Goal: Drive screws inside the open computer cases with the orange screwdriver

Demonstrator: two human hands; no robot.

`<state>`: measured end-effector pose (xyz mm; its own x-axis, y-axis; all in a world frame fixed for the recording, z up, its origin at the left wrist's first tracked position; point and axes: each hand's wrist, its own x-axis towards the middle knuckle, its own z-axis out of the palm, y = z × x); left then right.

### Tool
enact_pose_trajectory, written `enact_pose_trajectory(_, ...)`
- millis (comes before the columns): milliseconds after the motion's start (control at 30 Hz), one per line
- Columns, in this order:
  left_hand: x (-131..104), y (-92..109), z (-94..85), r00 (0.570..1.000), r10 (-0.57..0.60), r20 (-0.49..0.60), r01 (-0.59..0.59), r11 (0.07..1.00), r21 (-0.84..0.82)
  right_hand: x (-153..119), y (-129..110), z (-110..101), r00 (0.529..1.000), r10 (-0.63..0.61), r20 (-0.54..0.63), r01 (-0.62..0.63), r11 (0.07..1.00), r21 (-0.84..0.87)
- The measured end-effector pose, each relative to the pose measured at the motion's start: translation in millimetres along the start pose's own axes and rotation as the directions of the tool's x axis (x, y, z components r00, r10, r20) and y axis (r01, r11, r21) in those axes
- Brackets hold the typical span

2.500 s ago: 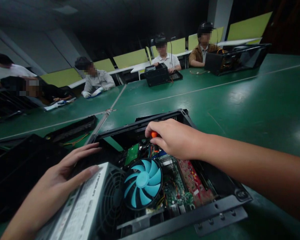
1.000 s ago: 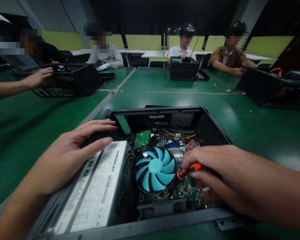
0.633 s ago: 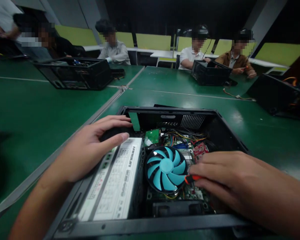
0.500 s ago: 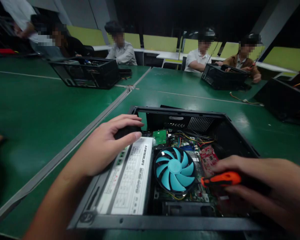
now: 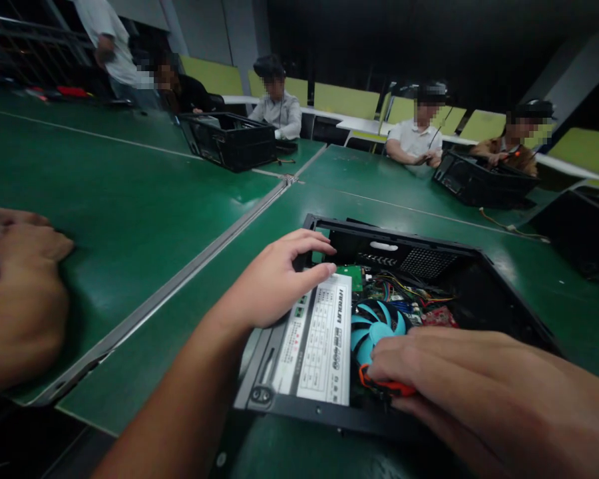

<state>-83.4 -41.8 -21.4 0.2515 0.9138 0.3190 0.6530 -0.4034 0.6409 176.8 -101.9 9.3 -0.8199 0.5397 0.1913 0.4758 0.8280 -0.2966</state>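
Observation:
An open black computer case (image 5: 409,243) lies on its side in front of me. My left hand (image 5: 279,276) rests at its far left corner, fingers apart, with the thumb on the white-labelled power supply (image 5: 324,346). My right hand (image 5: 469,372) is closed around the orange-and-black handle of a screwdriver (image 5: 387,384), low over the near side of the case. The screwdriver's tip is hidden. Beside the power supply sits a cooling fan (image 5: 372,332) with light blue blades, partly covered by my right hand. Behind it a red circuit board (image 5: 442,317) and coloured cables (image 5: 394,293) show.
Another person's clasped hands (image 5: 24,243) lie on the green table (image 5: 144,219) at the left. Several people sit across from me, with more black cases (image 5: 234,143) before them. A loose cable (image 5: 512,227) lies at the right. A metal seam (image 5: 190,266) crosses the table.
My right hand has moved left with the screwdriver, from over the red board to the near side of the fan. My left hand keeps its place on the case. The view has swung left.

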Motion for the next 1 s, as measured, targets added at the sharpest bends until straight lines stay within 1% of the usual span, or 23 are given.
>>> enact_pose_trajectory(67,-1,1,0.0,1.000,-0.003,-0.007,0.003,1.000,-0.014,12,-5,1,0.995,-0.099,0.005,0.099,0.994,-0.048)
enact_pose_trajectory(100,-1,1,0.1,1.000,-0.005,-0.009,0.005,1.000,-0.019,16,-6,1,0.991,-0.128,0.023,0.129,0.990,-0.058)
enact_pose_trajectory(133,-1,1,0.2,1.000,-0.005,-0.013,0.004,1.000,-0.025,19,-7,0,0.990,-0.132,0.055,0.135,0.989,-0.054)
enact_pose_trajectory(233,-1,1,0.4,1.000,-0.001,-0.022,0.000,0.999,-0.033,24,-8,-1,0.976,-0.049,0.210,0.054,0.998,-0.017)
enact_pose_trajectory(300,-1,1,0.5,1.000,0.005,-0.026,-0.006,0.999,-0.033,25,-5,2,0.961,-0.004,0.276,0.000,1.000,0.015)
enact_pose_trajectory(333,-1,1,0.5,1.000,0.005,-0.026,-0.006,0.999,-0.032,25,-2,5,0.960,0.012,0.279,-0.018,1.000,0.019)
enact_pose_trajectory(433,1,0,0.9,1.000,0.008,-0.023,-0.008,1.000,-0.026,25,7,15,0.978,0.053,0.203,-0.050,0.999,-0.016)
enact_pose_trajectory(500,1,0,1.0,1.000,0.007,-0.024,-0.008,1.000,-0.017,25,10,17,0.980,0.081,0.183,-0.079,0.997,-0.018)
enact_pose_trajectory(567,2,-1,0.8,1.000,0.004,-0.023,-0.005,1.000,-0.011,23,9,12,0.974,0.078,0.211,-0.092,0.994,0.055)
enact_pose_trajectory(633,1,-2,0.0,1.000,0.003,-0.019,-0.003,1.000,-0.012,20,6,-2,0.970,0.084,0.229,-0.119,0.983,0.143)
enact_pose_trajectory(667,1,-2,-0.6,1.000,0.002,-0.017,-0.002,1.000,-0.012,18,6,-12,0.973,0.106,0.206,-0.142,0.975,0.168)
enact_pose_trajectory(700,1,-3,-1.2,1.000,-0.002,-0.014,0.002,1.000,-0.011,17,7,-23,0.978,0.142,0.154,-0.168,0.970,0.175)
enact_pose_trajectory(767,1,-3,-2.2,1.000,-0.015,-0.005,0.015,1.000,-0.004,18,12,-43,0.975,0.221,-0.016,-0.217,0.967,0.130)
enact_pose_trajectory(833,1,-4,-2.8,1.000,-0.026,0.007,0.026,1.000,-0.001,23,23,-57,0.956,0.249,-0.156,-0.246,0.968,0.040)
enact_pose_trajectory(867,1,-4,-2.9,1.000,-0.027,0.010,0.027,1.000,-0.002,27,30,-60,0.951,0.244,-0.190,-0.250,0.968,-0.009)
enact_pose_trajectory(900,1,-4,-3.0,1.000,-0.026,0.012,0.026,1.000,-0.003,32,36,-61,0.952,0.234,-0.200,-0.249,0.967,-0.053)
enact_pose_trajectory(1000,2,-3,-3.4,1.000,-0.020,0.007,0.020,1.000,-0.007,46,54,-55,0.964,0.209,-0.165,-0.233,0.963,-0.137)
